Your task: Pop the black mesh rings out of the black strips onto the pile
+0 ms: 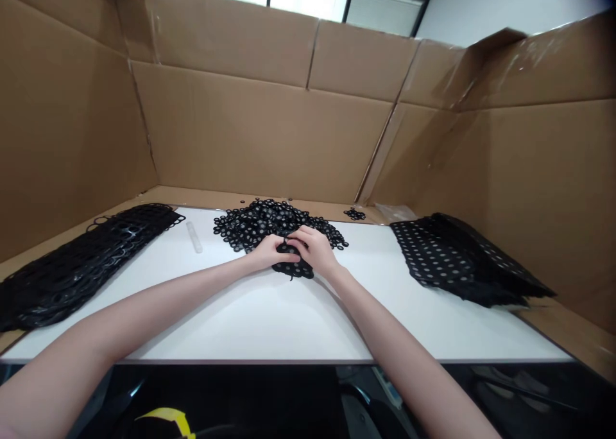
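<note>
My left hand (pixel 271 253) and my right hand (pixel 312 248) are close together at the middle of the white table. Between them is a bunched piece of black sheet with round holes (pixel 293 269), its lower part hanging down to the tabletop. The fingers of both hands are closed on its upper edge, thumbs toward each other. Just beyond the hands lies a wide pile of small black rings (pixel 269 215), partly hidden by my fingers. Whether a loose ring is between my fingertips is too small to make out.
To the left lies a long stack of black sheets with ring-shaped cuts (pixel 91 259). Perforated black sheets (pixel 457 259) are heaped at the right. A clear plastic strip (pixel 194 237) lies left of the pile, a few rings (pixel 355 214) behind. Cardboard walls (pixel 260 124) enclose the table (pixel 250 330).
</note>
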`<control>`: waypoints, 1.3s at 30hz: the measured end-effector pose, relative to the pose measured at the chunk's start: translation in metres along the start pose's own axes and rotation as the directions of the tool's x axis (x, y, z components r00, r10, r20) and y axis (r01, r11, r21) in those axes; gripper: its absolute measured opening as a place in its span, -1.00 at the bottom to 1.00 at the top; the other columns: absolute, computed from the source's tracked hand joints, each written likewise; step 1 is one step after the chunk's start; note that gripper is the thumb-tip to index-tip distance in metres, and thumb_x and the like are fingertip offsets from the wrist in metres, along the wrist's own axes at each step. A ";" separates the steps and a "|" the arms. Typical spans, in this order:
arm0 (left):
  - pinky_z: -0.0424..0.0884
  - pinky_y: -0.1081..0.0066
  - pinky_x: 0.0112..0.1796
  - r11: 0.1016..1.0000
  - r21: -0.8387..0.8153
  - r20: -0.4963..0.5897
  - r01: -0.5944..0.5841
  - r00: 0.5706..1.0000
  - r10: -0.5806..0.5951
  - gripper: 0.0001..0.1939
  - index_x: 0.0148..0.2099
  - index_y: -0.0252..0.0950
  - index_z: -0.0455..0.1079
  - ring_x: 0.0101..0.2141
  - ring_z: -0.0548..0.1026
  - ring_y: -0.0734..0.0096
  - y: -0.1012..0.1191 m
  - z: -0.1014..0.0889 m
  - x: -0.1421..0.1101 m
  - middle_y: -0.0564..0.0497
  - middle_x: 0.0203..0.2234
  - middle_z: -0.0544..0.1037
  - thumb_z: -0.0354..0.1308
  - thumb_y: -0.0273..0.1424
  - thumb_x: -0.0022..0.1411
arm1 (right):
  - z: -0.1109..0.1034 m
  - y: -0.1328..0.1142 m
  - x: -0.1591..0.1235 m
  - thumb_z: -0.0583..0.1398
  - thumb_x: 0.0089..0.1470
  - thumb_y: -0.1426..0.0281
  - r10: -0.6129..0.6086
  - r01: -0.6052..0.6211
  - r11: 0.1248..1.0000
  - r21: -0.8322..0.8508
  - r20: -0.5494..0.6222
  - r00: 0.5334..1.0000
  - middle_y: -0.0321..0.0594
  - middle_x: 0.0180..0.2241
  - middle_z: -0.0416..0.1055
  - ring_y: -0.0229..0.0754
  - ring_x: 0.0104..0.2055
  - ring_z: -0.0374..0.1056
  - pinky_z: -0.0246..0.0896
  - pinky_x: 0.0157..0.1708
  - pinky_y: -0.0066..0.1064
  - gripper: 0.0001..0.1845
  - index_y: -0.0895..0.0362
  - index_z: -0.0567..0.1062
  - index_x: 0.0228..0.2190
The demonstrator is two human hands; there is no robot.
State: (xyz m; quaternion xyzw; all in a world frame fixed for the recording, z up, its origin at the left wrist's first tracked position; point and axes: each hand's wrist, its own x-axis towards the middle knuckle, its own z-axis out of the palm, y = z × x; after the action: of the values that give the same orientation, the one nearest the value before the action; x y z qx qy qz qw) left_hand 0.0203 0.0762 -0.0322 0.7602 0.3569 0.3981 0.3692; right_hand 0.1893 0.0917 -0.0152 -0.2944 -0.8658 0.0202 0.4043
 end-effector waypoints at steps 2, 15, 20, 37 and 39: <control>0.20 0.51 -0.46 1.000 -0.016 0.015 0.005 1.000 -0.004 -0.70 -0.42 -0.41 0.44 -0.52 0.32 0.51 0.001 0.000 -0.001 0.11 -0.60 0.40 0.30 -0.22 -0.03 | -0.002 0.004 0.002 0.12 0.09 0.46 0.069 -0.063 0.993 0.096 -0.059 0.996 -0.26 -0.49 0.40 -0.24 -0.43 0.31 0.17 -0.39 -0.44 -0.79 0.12 0.51 -0.52; 0.34 0.46 -0.37 0.983 -0.170 -0.086 0.063 0.993 -0.078 -0.71 -0.38 -0.42 0.47 -0.43 0.44 0.41 0.010 0.005 -0.005 0.02 -0.50 0.52 0.34 -0.27 -0.08 | -0.019 0.064 0.025 0.05 -0.01 0.34 0.430 -0.395 0.902 0.173 -0.302 0.851 -0.14 -0.49 0.52 -0.09 -0.40 0.41 0.27 -0.36 -0.32 -0.70 0.16 0.53 -0.55; 0.38 0.44 -0.32 0.973 -0.213 -0.084 0.090 0.990 -0.110 -0.67 -0.34 -0.42 0.49 -0.40 0.48 0.39 0.009 0.006 -0.006 0.00 -0.47 0.55 0.38 -0.29 -0.13 | -0.044 0.109 0.015 0.11 -0.05 0.24 0.542 -0.525 0.835 0.162 -0.398 0.740 -0.04 -0.48 0.51 -0.01 -0.40 0.40 0.26 -0.29 -0.20 -0.67 0.24 0.55 -0.49; 0.40 0.40 -0.25 0.942 -0.321 -0.138 0.100 0.979 -0.151 -0.63 -0.25 -0.40 0.47 -0.36 0.50 0.39 0.006 0.006 -0.006 0.00 -0.41 0.56 0.38 -0.28 -0.09 | -0.030 0.044 0.005 0.19 0.02 0.22 0.245 -0.239 0.933 0.271 0.012 0.970 -0.19 -0.32 0.51 -0.17 -0.29 0.40 0.30 -0.28 -0.36 -0.74 0.11 0.58 -0.33; 0.39 0.43 -0.31 0.949 -0.290 -0.112 0.124 0.980 -0.163 -0.63 -0.25 -0.40 0.47 -0.39 0.48 0.41 0.008 0.005 -0.008 0.02 -0.44 0.54 0.37 -0.27 -0.08 | -0.029 0.030 0.001 0.19 0.03 0.25 0.198 -0.196 0.946 0.258 0.020 0.980 -0.20 -0.37 0.51 -0.19 -0.33 0.39 0.29 -0.30 -0.36 -0.77 0.12 0.57 -0.34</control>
State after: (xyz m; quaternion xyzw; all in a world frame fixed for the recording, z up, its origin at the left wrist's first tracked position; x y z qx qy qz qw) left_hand 0.0232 0.0647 -0.0297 0.6433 0.3752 0.4670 0.4767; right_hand 0.2243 0.1115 -0.0035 -0.3242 -0.8207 0.1721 0.4379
